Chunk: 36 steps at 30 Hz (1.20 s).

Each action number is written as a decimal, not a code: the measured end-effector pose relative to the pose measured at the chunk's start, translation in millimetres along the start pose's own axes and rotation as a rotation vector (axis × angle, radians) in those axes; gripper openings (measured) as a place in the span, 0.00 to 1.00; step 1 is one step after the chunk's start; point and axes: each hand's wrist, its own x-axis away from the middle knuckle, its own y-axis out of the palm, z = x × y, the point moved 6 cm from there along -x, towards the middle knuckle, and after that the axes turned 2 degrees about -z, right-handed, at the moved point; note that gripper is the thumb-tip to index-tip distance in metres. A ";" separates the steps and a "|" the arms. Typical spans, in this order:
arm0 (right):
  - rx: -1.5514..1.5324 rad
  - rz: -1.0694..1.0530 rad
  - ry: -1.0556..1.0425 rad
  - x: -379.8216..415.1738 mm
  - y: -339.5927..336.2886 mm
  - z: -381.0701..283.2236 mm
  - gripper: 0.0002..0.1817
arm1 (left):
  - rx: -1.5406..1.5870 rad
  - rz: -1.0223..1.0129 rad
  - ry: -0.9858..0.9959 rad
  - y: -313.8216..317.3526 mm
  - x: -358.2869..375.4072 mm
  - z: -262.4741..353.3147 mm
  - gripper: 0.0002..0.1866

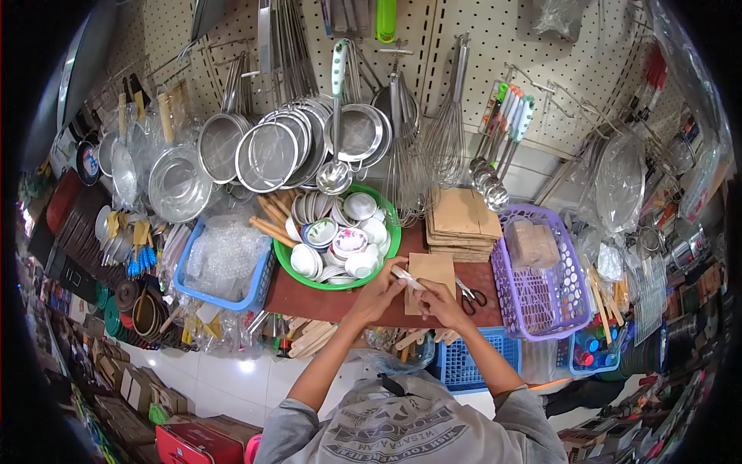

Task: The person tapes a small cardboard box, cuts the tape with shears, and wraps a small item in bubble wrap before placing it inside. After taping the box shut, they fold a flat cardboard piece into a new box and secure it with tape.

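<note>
My left hand [379, 294] and my right hand [437, 302] meet above the front part of the brown table [328, 307]. Between their fingertips they pinch a small, narrow white object [406, 278]; its exact kind is too small to make out. Just beneath and behind my hands lies a flat piece of brown cardboard [434, 268]. To the right of my right hand rest dark-handled scissors [471, 294]. A green basin [288, 267] beside my left hand holds many white bowls, some with floral patterns [352, 240], and wooden-handled tools [270, 230].
Behind the cardboard piece is a cardboard stack [465, 216]. A purple basket [506, 309] stands right, a blue basket [259, 290] with bubble wrap [226, 255] left. Strainers [267, 157], whisks [448, 135] and ladles [334, 178] hang low over the table from a pegboard [487, 46].
</note>
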 end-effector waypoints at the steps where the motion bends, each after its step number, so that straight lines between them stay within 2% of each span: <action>1: -0.006 -0.004 -0.001 -1.9 -0.2 2.0 0.10 | 0.000 -0.006 -0.005 -2.0 -2.4 0.3 0.27; 2: -0.011 0.001 0.013 -2.8 0.3 4.5 0.10 | -0.007 0.022 0.014 -4.4 -5.2 2.2 0.22; 4: -0.018 0.007 0.041 -6.9 3.6 3.8 0.11 | -0.040 0.000 0.014 -10.0 -10.6 -1.1 0.21; 7: 0.151 -0.011 0.084 -18.0 1.9 11.0 0.11 | 0.006 0.021 0.062 -15.9 -13.7 -20.3 0.20; 14: 0.112 -0.143 0.060 -37.7 16.1 10.4 0.13 | 0.258 0.129 0.143 -25.4 -19.8 -58.9 0.24; 17: 0.119 -0.130 0.093 -40.4 19.9 5.6 0.11 | 0.362 0.043 0.096 -29.4 -21.4 -61.4 0.23; 19: 0.123 -0.078 0.163 -41.0 21.6 10.1 0.11 | 0.260 0.020 0.077 -28.4 -16.8 -50.8 0.22; 22: 0.294 -0.099 0.159 -44.0 22.4 5.9 0.12 | 0.168 0.047 0.110 -27.3 -16.5 -46.5 0.23; 25: 0.254 -0.109 0.142 -50.6 22.4 6.8 0.19 | 0.214 0.066 0.111 -26.8 -19.2 -53.2 0.25; 26: 0.206 -0.126 0.169 -47.5 22.9 6.5 0.14 | 0.250 0.069 0.108 -27.3 -21.8 -62.9 0.25; 28: 0.185 -0.157 0.132 -47.4 27.4 -5.2 0.15 | 0.297 0.064 0.099 -28.4 -21.1 -57.2 0.29; 32: 0.248 -0.154 -0.005 -49.4 25.7 -13.0 0.14 | 0.514 -0.004 0.073 -30.0 -23.0 -66.3 0.29; 35: 0.221 -0.075 0.121 -49.3 19.6 -9.3 0.13 | 0.302 -0.008 0.179 -30.3 -23.7 -66.6 0.29; 36: 0.235 -0.073 0.105 -49.1 19.2 -8.7 0.14 | 0.246 -0.001 0.189 -29.9 -21.0 -61.9 0.30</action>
